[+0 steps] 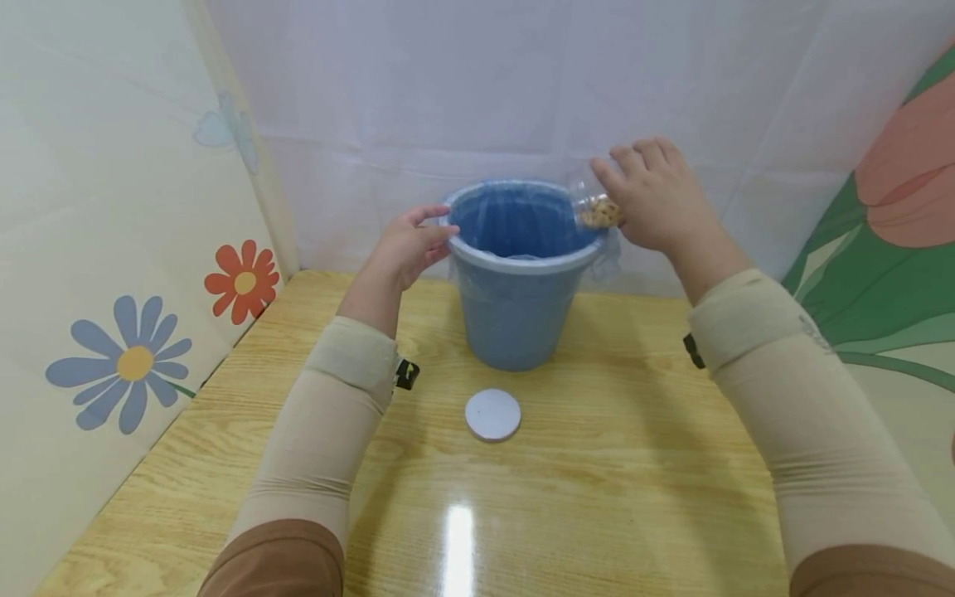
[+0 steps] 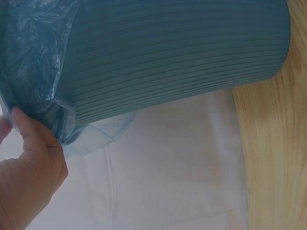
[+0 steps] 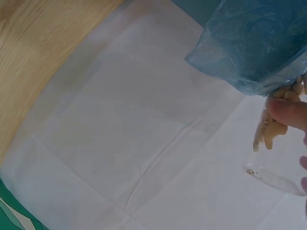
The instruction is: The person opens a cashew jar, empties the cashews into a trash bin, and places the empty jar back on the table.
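A ribbed blue trash can stands upright, lined with a thin translucent blue plastic bag folded out over its rim. At the near left of the rim, my left hand pinches rim and bag between thumb and fingers. My right hand grips a clear jar over the can's right side. The jar is tipped with its mouth toward the bag. Pale tan, nut-like pieces have gathered toward the mouth, and a few dark crumbs cling near the base. The can's bottom is hidden inside the bag.
A round white lid lies flat on the wood-grain table in front of the can. Behind the can hangs a white cloth. Flower-printed panels border the table at left and right.
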Motion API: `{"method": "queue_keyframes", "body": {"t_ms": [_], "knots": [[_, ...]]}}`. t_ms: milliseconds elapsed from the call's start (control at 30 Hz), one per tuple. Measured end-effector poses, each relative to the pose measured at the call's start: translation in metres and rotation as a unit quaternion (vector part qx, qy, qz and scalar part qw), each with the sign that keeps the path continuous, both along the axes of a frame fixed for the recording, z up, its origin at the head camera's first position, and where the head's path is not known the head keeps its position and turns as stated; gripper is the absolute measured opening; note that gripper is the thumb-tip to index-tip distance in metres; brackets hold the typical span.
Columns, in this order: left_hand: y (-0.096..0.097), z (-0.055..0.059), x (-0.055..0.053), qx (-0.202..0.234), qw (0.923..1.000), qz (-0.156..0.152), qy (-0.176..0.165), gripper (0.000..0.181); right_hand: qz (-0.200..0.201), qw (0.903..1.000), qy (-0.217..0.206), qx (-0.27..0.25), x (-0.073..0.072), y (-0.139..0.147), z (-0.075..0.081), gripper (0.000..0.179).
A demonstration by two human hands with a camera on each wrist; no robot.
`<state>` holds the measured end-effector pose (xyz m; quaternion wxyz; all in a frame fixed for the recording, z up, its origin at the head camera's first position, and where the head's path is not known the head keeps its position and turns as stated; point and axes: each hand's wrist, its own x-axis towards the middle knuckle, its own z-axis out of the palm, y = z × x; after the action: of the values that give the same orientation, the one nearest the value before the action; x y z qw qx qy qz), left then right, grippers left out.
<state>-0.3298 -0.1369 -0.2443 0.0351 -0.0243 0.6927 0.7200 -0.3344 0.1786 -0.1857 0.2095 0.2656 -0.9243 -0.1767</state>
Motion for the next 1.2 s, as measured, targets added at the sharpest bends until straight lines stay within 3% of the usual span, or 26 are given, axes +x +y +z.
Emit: {"method": "queue_keyframes", "body": {"t_ms": [467,1200], "knots": [[0.0009,-0.0006,-0.001,-0.004,1.0,0.001,-0.002,0.047,-0.009,0.9995,0.012,0.027,-0.0004,-0.0002,0.0034,0.082],[-0.0007,-0.0009,-0.0015,0.003,1.0,0.005,0.002,0.047,0.004,0.9997,0.012,0.021,-0.0006,-0.0021,0.0049,0.079]]}}
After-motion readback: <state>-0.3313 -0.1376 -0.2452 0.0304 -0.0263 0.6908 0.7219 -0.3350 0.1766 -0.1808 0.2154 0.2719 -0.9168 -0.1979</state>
